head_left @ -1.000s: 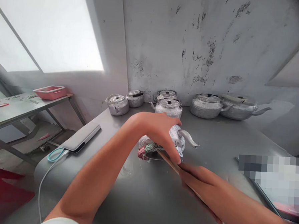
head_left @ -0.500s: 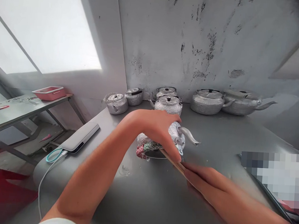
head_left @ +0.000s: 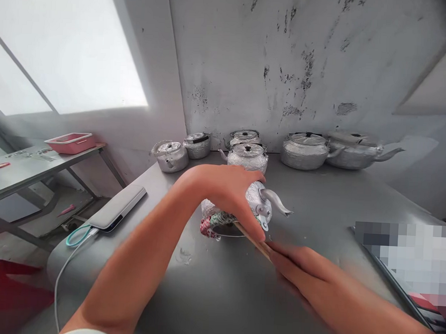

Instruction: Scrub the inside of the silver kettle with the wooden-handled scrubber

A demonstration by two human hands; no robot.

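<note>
My left hand (head_left: 231,185) is closed over a small silver kettle (head_left: 257,197), tipped so its round opening faces me. The curved spout (head_left: 277,201) points right. Across the opening's upper rim lies the carry handle (head_left: 216,220), wrapped in red, green and white cord. My right hand (head_left: 287,260) grips a thin wooden stick (head_left: 251,238); its far end reaches into the kettle's opening, where the tip is hidden. The left thumb lies close beside the stick.
Along the wall stand several hammered silver kettles, among them a lidded one (head_left: 247,157) and a larger one (head_left: 305,152). A white power bank (head_left: 118,209) with a cable lies at left. A pink basket (head_left: 70,143) sits on another table; a blurred-out object (head_left: 408,261) is at right.
The view has turned slightly, shifting most of the scene a little leftward. Both hands keep their hold, and the kettle and stick look almost unchanged.
</note>
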